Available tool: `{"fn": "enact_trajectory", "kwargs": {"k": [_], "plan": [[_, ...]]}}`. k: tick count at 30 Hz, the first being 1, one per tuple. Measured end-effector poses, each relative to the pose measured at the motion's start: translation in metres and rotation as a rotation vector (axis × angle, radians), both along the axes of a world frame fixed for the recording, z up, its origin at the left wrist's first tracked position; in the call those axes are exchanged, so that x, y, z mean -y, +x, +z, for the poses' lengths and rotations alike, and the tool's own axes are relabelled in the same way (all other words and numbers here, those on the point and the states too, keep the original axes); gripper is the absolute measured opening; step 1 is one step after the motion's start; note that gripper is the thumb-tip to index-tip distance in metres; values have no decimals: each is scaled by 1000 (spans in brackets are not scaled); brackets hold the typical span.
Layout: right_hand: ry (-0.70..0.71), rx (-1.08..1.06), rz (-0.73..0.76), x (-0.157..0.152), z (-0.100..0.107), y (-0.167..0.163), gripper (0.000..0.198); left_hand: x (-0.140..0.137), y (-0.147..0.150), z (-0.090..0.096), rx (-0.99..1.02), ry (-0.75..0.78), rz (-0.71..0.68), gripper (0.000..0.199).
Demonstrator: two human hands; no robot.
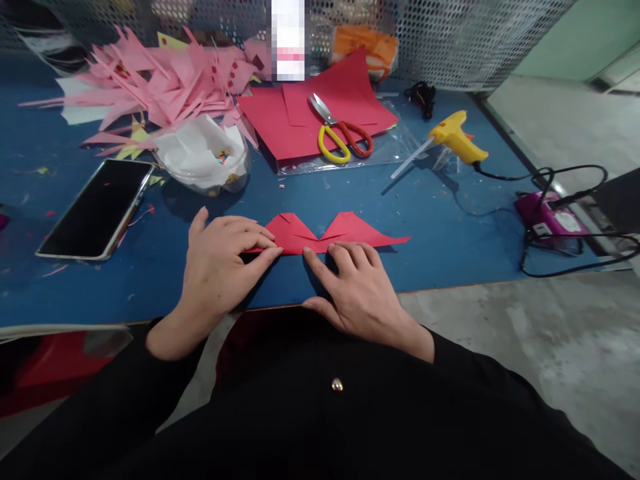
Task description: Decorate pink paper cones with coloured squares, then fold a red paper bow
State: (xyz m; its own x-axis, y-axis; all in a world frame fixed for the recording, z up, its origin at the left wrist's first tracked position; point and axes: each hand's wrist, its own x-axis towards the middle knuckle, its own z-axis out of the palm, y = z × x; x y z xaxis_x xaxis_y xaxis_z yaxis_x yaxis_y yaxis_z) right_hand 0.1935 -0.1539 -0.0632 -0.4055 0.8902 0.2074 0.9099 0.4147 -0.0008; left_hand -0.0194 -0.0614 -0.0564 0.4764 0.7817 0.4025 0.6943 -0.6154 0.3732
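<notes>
"Pressing on the near edge: is that what the right hand [355,287] does?"

"It appears so. As seen from where I stand, the hand is spread, grasping nothing; its thumb lies apart, by the front edge of the blue table [450,250], while fingertips rest on the folded red paper [357,232]."

"And the left hand [220,257]?"

"Bent over the paper's left end, thumb and index tips close together. Whether they pinch or merely press, I cannot tell."

"How does the paper lie?"

"On the table, before the person, two peaks pointing away, a notch between."

"How is such a crease best made?"

"In my judgement: let the left hand anchor, square the near edge first, then run a right fingertip outward from below the notch, firmly, without dragging, lest the sheet skew."

"And farther off?"

"Phone [100,212] at left; beyond, glue gun [460,137] at right and scissors [330,120] upon red sheets [270,127]. A crease seems to need none of them."
</notes>
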Motion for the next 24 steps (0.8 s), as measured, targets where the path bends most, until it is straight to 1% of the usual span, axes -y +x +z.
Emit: {"fn": "enact_trajectory", "kwargs": {"k": [5,9,13,17,24], "plan": [[39,12,39,0,-2,-5,76,-1,-2,4,-38,-122,25,20],[55,18,84,-1,-2,-9,73,-1,-1,5,-37,-144,29,21],[51,49,93,-4,-1,-13,70,-2,-1,2,-32,-133,43,20],[48,29,97,-6,0,-16,68,-2,-1,2,-38,-102,40,18],[16,20,91,-7,1,-18,70,-3,-9,1,-51,-91,57,19]]}}
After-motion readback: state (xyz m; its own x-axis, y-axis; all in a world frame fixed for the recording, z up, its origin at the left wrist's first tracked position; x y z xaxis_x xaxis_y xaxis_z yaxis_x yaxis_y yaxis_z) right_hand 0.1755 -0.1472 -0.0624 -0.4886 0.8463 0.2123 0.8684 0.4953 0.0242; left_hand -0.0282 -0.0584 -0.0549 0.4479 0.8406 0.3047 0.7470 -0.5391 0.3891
